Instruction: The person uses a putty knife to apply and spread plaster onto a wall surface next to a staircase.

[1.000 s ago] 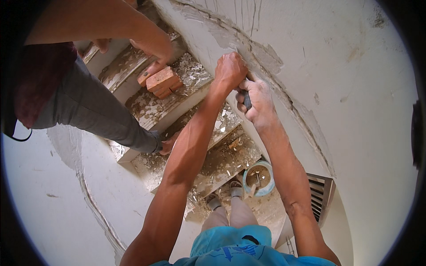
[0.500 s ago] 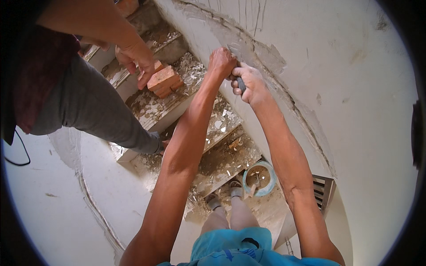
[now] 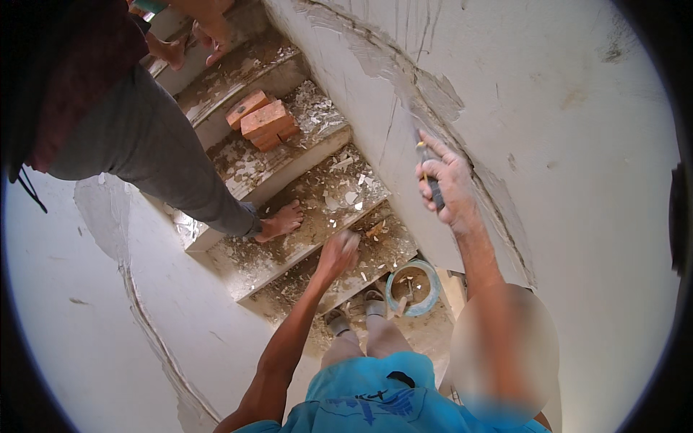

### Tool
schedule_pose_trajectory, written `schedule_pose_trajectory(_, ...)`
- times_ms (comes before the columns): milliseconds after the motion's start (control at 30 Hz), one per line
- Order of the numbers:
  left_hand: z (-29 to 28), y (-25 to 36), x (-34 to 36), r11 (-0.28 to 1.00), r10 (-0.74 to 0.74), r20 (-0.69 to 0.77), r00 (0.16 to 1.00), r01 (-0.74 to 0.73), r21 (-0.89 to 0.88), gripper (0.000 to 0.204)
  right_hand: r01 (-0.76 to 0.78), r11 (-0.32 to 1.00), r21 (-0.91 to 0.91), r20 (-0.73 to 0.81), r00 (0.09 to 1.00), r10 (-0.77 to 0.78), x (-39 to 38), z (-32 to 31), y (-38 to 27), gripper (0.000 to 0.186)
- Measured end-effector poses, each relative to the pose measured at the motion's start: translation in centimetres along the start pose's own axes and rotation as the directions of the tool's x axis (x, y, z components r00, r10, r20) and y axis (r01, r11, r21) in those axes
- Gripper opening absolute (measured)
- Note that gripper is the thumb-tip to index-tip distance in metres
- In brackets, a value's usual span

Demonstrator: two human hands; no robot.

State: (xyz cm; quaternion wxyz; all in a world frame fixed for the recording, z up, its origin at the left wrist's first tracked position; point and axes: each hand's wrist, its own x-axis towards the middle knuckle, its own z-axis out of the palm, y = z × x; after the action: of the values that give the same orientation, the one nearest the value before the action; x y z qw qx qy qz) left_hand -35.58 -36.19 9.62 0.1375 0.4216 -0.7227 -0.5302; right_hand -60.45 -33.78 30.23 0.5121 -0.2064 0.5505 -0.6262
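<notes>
Dark-handled tool [image 3: 436, 195]: in the head view it is sitting just left of the wall crack [image 3: 498, 209], and the right hand [image 3: 449, 184] is wrapping its fingers around the handle, with the forefinger extending along the upper part. The left hand [image 3: 339, 252] is hanging well left of the crack — its fingers are appearing curled, but blur is hiding whether they are pinching anything.

Caution: a slackening grip or slanted push could be sending the tip astray, scoring plaster beside the crack; a dropped tool could be endangering the co-worker's bare foot [image 3: 280, 220], farther left of the crack.

Orientation: the tip is pointing toward the crack's upper stretch — the long axis is running steeper than the crack. Tip contact: cannot tell.
</notes>
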Motion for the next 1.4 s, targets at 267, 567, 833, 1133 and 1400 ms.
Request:
schedule_pose_trajectory(267, 1.0, -25.9, -28.6, 0.750, -0.241, 0.329, 0.913, -0.040, 0.660, 0.013, -0.026, 0.997, 0.071, -0.001, 1.000, 0.026, 2.5, -0.9, -1.8, 0.058)
schedule_pose_trajectory(567, -2.4, -21.6, -39.2, 0.463, -0.880, 0.031, 0.473, 0.872, -0.159, 0.022, 0.025, 0.999, 0.034, -0.104, 0.994, -0.022, 4.3, 1.8, -0.5, 0.059)
schedule_pose_trajectory(833, -2.2, -17.1, -34.7, 0.570, -0.757, 0.008, 0.654, 0.666, -0.481, 0.022, 0.022, 0.992, 0.125, -0.052, 0.998, -0.016, 6.4, 1.3, 0.0, 0.055)
schedule_pose_trajectory(1133, -1.0, -18.4, -41.7, 0.443, -0.838, -0.065, 0.542, 0.605, -0.662, 0.019, 0.077, 0.996, 0.043, -0.088, 0.993, -0.073, 3.9, 1.9, 1.2, 0.050)
schedule_pose_trajectory(1400, -0.3, -18.9, -43.4, 0.408, -0.856, 0.004, 0.517, 0.679, -0.610, 0.019, 0.108, 0.992, 0.068, -0.124, 0.987, -0.099, 4.6, 1.9, 2.9, 0.053)
